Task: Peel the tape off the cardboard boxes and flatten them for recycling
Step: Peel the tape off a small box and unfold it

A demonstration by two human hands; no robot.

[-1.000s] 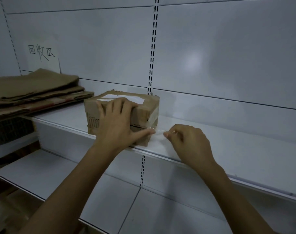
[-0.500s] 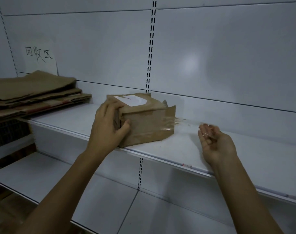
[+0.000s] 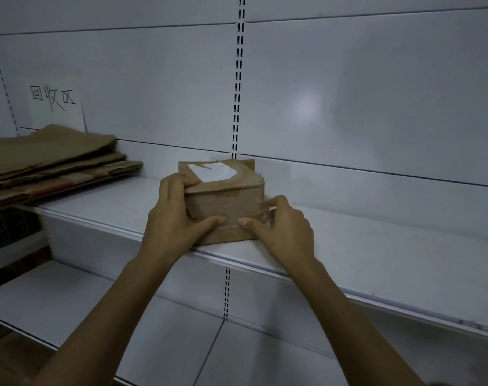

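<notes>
box [image 3: 223, 199] mid-frame on shelf [image 3: 376, 246], near front edge | change: right hand [image 3: 281, 227] let go of pulled tape, returned to box | left hand [image 3: 175, 215], right hand both clasp box sides | next, likely: flatten, add to cardboard pile [image 3: 47, 165], left

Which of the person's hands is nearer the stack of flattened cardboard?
Left. The left hand grips the box's side facing the stack of flattened cardboard; the right hand holds the box's far side.

Small brown cardboard box [image 3: 223, 201], torn white label on top, upright near shelf's front edge.
</notes>
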